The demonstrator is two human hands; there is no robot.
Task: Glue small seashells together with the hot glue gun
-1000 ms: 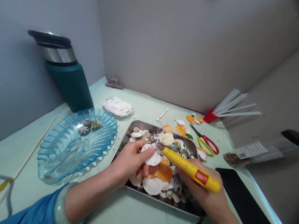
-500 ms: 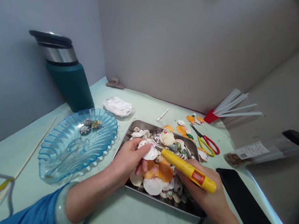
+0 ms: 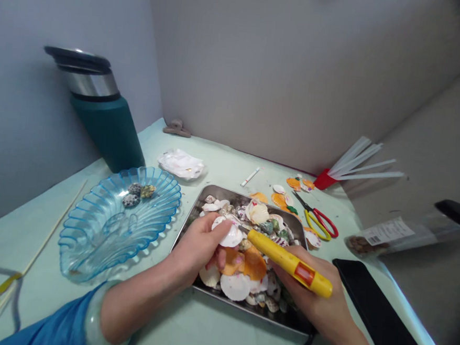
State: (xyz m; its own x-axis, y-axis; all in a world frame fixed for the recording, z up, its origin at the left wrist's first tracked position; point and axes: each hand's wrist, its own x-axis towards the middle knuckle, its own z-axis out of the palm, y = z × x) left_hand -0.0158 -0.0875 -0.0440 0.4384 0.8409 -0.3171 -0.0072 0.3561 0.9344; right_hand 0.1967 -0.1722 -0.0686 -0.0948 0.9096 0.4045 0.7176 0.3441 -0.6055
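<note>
Left grip (image 3: 195,249) is pinching a white shell (image 3: 230,236), thumb on its face, over the shell pile (image 3: 235,287) in the metal tray (image 3: 194,212), toward the tray's 10 o'clock. Right grip (image 3: 315,307) is holding a yellow tool (image 3: 283,252), metal tip pointing at the shell's 3 o'clock edge; can't tell if it's touching. Scissors (image 3: 314,211) are lying on the table (image 3: 203,328) at the tray's 2 o'clock; blue dish (image 3: 96,226) is sitting at 9, holding three speckled lumps (image 3: 131,201).
</note>
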